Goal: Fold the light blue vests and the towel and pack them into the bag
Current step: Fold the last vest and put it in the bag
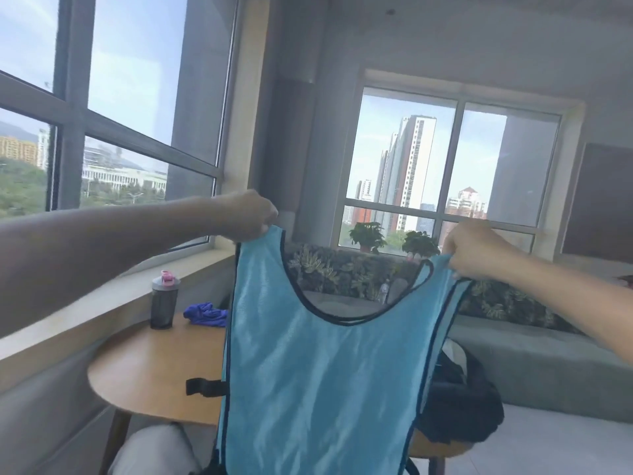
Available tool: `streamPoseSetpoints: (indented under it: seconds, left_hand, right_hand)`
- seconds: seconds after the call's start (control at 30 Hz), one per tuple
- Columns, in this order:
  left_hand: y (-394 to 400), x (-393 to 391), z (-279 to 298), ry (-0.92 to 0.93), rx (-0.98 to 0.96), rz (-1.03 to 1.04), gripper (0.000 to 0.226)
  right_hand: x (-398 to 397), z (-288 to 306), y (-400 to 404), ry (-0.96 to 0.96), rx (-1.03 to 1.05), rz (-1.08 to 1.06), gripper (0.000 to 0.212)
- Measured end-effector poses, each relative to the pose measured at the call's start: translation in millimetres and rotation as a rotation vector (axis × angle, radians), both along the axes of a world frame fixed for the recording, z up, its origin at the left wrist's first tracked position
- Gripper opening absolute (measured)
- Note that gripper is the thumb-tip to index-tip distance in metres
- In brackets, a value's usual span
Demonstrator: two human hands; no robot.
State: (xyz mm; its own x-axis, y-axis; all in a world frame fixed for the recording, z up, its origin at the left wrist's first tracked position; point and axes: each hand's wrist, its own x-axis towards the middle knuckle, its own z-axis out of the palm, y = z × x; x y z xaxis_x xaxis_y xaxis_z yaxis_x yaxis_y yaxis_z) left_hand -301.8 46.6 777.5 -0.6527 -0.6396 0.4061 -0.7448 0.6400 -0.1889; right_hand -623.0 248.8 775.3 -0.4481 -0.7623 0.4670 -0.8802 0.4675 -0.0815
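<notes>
A light blue mesh vest (318, 371) with dark trim hangs full length in front of me, above the round wooden table (150, 368). My left hand (246, 214) pinches its left shoulder strap. My right hand (476, 250) pinches the right strap, so the vest is spread wide. A black bag (459, 402) lies on the table behind the vest, mostly hidden; one of its buckle straps (205, 387) sticks out at the left. A crumpled purple-blue cloth (205, 314) lies at the table's far side.
A grey shaker bottle (164, 299) with a pink cap stands at the table's far left edge. A window sill runs along the left. A grey sofa (534, 365) with a leaf-print back sits behind the table, two potted plants (368, 236) on the sill above it.
</notes>
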Motion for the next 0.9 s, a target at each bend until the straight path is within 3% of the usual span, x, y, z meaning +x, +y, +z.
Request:
streamPoseSetpoints:
  seconds: [0.1,0.17,0.23,0.3,0.43,0.53,0.6,0.63,0.73,0.9]
  left_hand:
    - [-14.0,-5.7,-20.3,0.102,0.065,0.05,0.031]
    - [-26.2,-6.8,-30.3,0.273,0.22,0.05,0.018]
    - [-33.6,-9.0,-40.4,0.438,0.39,0.079,0.017]
    - [-39.7,-12.9,-52.1,0.486,0.472,0.102,0.021]
    - [-42.0,-21.0,-76.7,0.388,0.453,0.059,0.02]
    - [-37.8,-30.4,-100.7,0.268,0.318,0.027,0.027]
    - [-43.9,-37.2,-119.2,0.147,0.24,0.009,0.02]
    - [-51.5,-40.1,-128.4,0.169,0.236,0.008,0.018]
    - [-70.7,-47.5,-148.9,-0.018,0.017,0.006,0.024]
    - [-111.1,-55.2,-178.4,-0.115,-0.083,-0.073,0.005]
  right_hand:
    - [-0.6,-17.1,-10.2,-0.027,-0.056,0.002,0.028]
    - [-2.9,-29.6,-17.3,-0.049,-0.107,0.001,0.035]
    - [-4.8,-40.2,-25.5,-0.051,-0.166,0.009,0.014]
    - [-9.4,-53.4,-32.2,-0.053,-0.216,0.052,0.017]
    - [-17.2,-84.9,-41.6,0.089,-0.203,0.073,0.011]
    - [-25.7,-116.2,-52.4,0.289,-0.131,0.077,0.007]
    - [-31.8,-135.9,-58.8,0.42,-0.081,0.09,0.004]
    - [-36.1,-144.8,-62.3,0.472,-0.075,0.109,0.008]
    - [-50.0,-164.6,-75.8,0.564,-0.066,0.169,0.02]
    - [-71.6,-190.9,-111.1,0.627,0.03,0.192,0.031]
